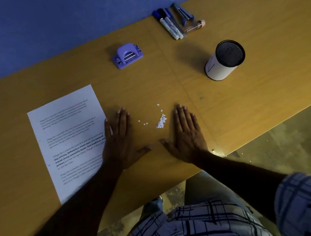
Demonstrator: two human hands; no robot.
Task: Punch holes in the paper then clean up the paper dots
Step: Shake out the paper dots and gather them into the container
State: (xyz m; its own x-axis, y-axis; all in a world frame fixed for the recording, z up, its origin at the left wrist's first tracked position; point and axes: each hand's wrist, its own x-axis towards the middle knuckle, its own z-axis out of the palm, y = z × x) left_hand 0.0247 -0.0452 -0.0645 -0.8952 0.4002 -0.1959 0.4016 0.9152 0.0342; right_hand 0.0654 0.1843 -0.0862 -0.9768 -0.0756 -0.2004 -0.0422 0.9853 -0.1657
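A printed white sheet of paper [70,137] lies on the wooden table [251,101] at the left. Small white paper dots [160,122] lie scattered and partly heaped between my hands. My left hand [121,142] rests flat, palm down, with its outer edge over the paper's right margin. My right hand [187,133] lies flat just right of the dots. Both hands hold nothing. The purple hole punch [127,55] stands farther back, apart from both hands.
A white cylindrical holder with a black mesh inside [223,61] stands tilted in view at the right. Several markers and pens [175,21] lie by the blue wall [50,22]. The table's front edge runs close to my body, with floor [300,144] beyond.
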